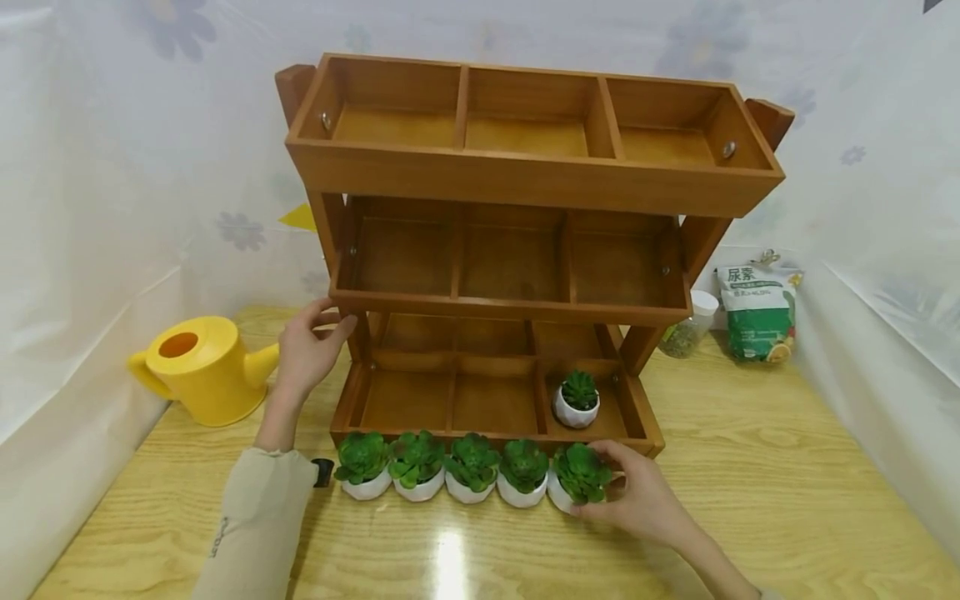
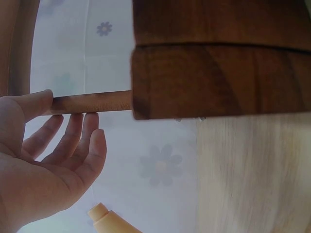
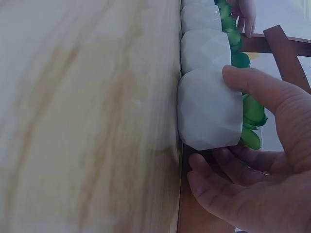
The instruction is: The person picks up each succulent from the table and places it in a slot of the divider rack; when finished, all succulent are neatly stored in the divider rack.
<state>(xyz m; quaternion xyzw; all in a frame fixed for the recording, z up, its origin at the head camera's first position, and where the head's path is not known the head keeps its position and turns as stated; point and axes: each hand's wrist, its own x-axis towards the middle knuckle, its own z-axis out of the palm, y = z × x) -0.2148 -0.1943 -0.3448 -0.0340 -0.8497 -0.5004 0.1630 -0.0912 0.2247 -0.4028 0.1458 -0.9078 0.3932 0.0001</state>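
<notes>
A three-tier wooden plant shelf (image 1: 510,307) stands on the table. At its left side my left hand (image 1: 309,346) pinches a wooden bar (image 2: 92,102) of the frame between thumb and fingers. Several artificial succulents in white faceted pots line up along the shelf's front. Around the rightmost potted succulent (image 1: 581,473) curls my right hand (image 1: 637,496); the right wrist view has the thumb on its white pot (image 3: 209,109) and the fingers at the far side, partly hidden. One more succulent (image 1: 577,400) sits in the bottom tier's right compartment.
On the left stands a yellow watering can (image 1: 202,375), its spout near my left forearm. Behind the shelf's right side are a clear jar with a white lid (image 1: 686,325) and a green and white bag (image 1: 759,312). White floral sheeting (image 1: 862,167) surrounds the table.
</notes>
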